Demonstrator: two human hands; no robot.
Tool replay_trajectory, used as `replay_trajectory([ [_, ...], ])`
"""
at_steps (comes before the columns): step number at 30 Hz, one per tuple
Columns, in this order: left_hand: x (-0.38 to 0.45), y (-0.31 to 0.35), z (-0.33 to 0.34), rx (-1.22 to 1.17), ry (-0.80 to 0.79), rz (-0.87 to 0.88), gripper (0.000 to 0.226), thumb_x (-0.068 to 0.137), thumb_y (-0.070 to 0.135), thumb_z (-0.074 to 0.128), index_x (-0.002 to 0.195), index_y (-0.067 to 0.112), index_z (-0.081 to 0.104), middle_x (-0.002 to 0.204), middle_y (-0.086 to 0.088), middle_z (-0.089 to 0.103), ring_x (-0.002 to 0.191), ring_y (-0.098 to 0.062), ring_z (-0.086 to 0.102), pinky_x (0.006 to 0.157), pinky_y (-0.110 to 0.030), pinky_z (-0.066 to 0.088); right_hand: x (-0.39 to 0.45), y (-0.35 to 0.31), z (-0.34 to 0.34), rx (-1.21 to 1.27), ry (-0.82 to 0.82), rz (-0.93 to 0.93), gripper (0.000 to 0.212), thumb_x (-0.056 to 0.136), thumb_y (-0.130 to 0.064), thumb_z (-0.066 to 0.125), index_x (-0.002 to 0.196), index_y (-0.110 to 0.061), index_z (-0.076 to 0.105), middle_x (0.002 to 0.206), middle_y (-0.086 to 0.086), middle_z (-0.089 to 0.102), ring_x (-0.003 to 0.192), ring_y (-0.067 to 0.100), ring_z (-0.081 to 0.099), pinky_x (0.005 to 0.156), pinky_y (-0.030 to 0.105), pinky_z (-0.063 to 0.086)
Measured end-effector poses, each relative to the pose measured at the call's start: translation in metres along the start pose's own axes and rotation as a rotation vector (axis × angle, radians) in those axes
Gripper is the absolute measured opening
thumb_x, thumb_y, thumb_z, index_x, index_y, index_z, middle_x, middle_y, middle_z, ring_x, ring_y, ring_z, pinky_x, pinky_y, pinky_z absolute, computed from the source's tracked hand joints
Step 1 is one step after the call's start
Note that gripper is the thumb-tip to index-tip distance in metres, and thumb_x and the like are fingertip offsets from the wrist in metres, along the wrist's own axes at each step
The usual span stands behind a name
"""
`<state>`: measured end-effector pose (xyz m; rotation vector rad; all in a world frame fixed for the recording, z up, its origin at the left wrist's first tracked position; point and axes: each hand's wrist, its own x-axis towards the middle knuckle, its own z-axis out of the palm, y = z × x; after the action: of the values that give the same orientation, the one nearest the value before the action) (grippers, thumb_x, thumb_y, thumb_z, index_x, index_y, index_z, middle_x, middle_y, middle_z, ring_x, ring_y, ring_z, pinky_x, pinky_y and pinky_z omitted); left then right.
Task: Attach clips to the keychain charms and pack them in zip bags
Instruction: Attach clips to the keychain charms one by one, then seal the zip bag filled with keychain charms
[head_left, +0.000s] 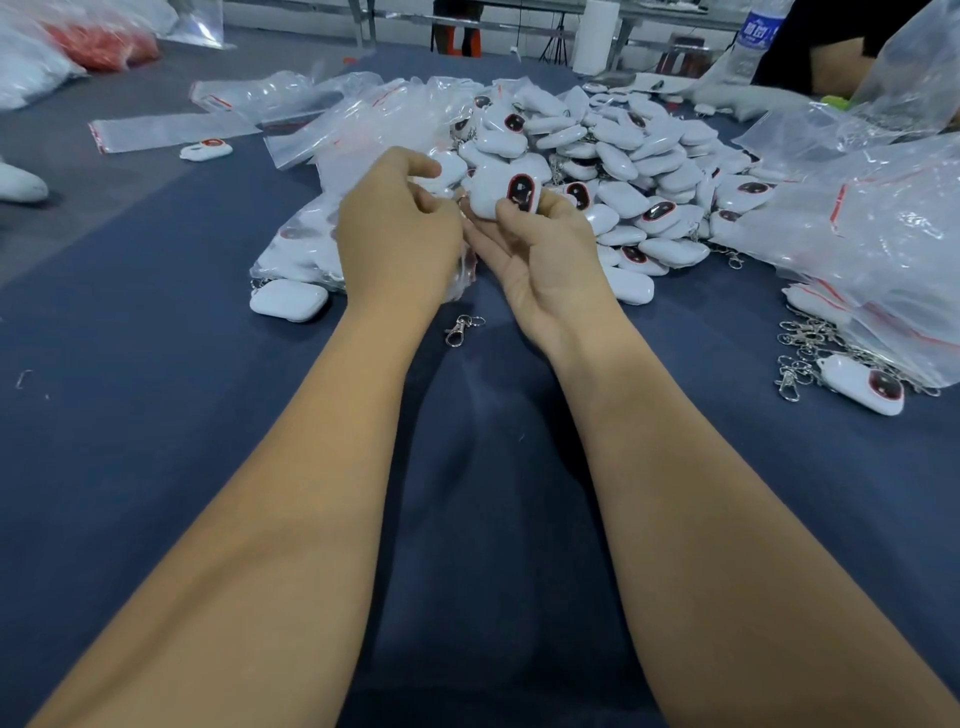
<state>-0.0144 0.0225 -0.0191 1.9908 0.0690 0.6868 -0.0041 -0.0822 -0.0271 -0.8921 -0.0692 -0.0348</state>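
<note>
Behind left hand (397, 228), clip hidden — charm (501, 195) half-covered

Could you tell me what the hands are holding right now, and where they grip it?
The right hand pinches a white charm by its lower edge. The left hand is curled beside it; its hold cannot be told.

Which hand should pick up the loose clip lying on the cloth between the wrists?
Left, probably. The right hand is gripping the white charm, while the left hand has its fingers curled at the charm's edge and seems to hold little. The clip lies just below both wrists, within easy reach.
</note>
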Motion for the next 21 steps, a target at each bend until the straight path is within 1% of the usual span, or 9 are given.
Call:
replay_trajectory([
  [3,0.000,0.002,0.000,-0.212,0.074,-0.049,0.027,0.079,0.008,0.052,0.096,0.027,0.060,0.075,0.011,0.058,0.073,-0.017,0.063,0.075,-0.037,0.055,-0.001,0.006,-0.001,-0.329,0.054,-0.089,0.019,0.092,0.008,0.057,0.109,0.000,0.055,0.090,0.011,0.066,0.078,0.019,0.066,0.079,0.029,0.057],
  [6,0.000,0.003,0.001,-0.296,0.108,-0.018,0.024,0.079,0.006,0.053,0.088,0.027,0.059,0.073,0.012,0.058,0.065,-0.004,0.057,0.067,-0.024,0.052,-0.002,0.010,-0.005,-0.851,0.051,-0.284,0.010,0.088,-0.007,0.067,0.097,-0.010,0.070,0.087,-0.003,0.069,0.092,0.018,0.064,0.087,0.034,0.051],
  [8,0.000,0.004,0.002,-0.327,0.093,0.020,0.025,0.079,0.005,0.054,0.086,0.028,0.059,0.073,0.013,0.059,0.062,0.002,0.054,0.065,-0.016,0.047,0.000,0.011,-0.007,-1.110,0.001,-0.363,0.017,0.091,-0.012,0.060,0.080,-0.011,0.074,0.080,0.000,0.067,0.091,0.024,0.059,0.086,0.039,0.046],
  [11,-0.002,0.006,0.004,-0.369,0.021,0.066,0.025,0.081,0.003,0.056,0.087,0.028,0.060,0.074,0.010,0.062,0.063,-0.005,0.056,0.064,-0.016,0.046,-0.003,0.013,-0.003,-1.067,-0.052,-0.300,0.031,0.088,-0.013,0.047,0.058,-0.004,0.050,0.064,0.012,0.046,0.067,0.024,0.041,0.067,0.035,0.034],
  [13,-0.002,0.005,0.004,-0.402,-0.013,0.067,0.026,0.084,0.003,0.053,0.090,0.026,0.063,0.075,0.004,0.066,0.064,-0.010,0.060,0.065,-0.019,0.050,-0.006,0.008,-0.001,-0.844,-0.031,-0.135,0.036,0.089,-0.024,0.046,0.057,-0.012,0.056,0.063,0.006,0.057,0.067,0.019,0.051,0.069,0.035,0.041],
  [15,-0.001,0.006,0.003,-0.459,-0.035,0.038,0.028,0.086,0.001,0.048,0.092,0.022,0.065,0.078,-0.002,0.071,0.067,-0.015,0.065,0.066,-0.027,0.054,-0.007,0.004,-0.001,-0.642,-0.064,-0.032,0.041,0.097,-0.033,0.045,0.069,-0.020,0.071,0.076,0.001,0.072,0.079,0.019,0.066,0.085,0.040,0.051],
  [16,0.000,0.006,0.002,-0.472,-0.028,0.031,0.029,0.085,0.001,0.046,0.091,0.021,0.066,0.077,-0.002,0.071,0.068,-0.016,0.065,0.065,-0.030,0.053,-0.007,0.004,-0.001,-0.658,-0.078,-0.031,0.035,0.097,-0.036,0.048,0.080,-0.019,0.073,0.084,0.001,0.074,0.086,0.020,0.068,0.090,0.041,0.051],
  [19,0.003,0.003,-0.003,-0.433,0.074,0.007,0.030,0.080,0.004,0.043,0.080,0.025,0.066,0.069,0.005,0.067,0.064,-0.014,0.058,0.062,-0.036,0.050,-0.007,0.008,-0.002,-0.939,-0.083,-0.114,0.015,0.089,-0.027,0.062,0.101,-0.017,0.067,0.092,0.001,0.068,0.085,0.017,0.063,0.079,0.034,0.051],
  [21,0.005,-0.001,-0.006,-0.320,0.139,-0.034,0.029,0.079,0.011,0.041,0.077,0.026,0.065,0.070,0.010,0.065,0.069,-0.018,0.063,0.067,-0.040,0.054,-0.006,0.010,-0.004,-0.972,-0.064,-0.131,0.029,0.090,-0.013,0.062,0.119,-0.014,0.062,0.102,0.003,0.067,0.086,0.012,0.064,0.081,0.028,0.052],
])
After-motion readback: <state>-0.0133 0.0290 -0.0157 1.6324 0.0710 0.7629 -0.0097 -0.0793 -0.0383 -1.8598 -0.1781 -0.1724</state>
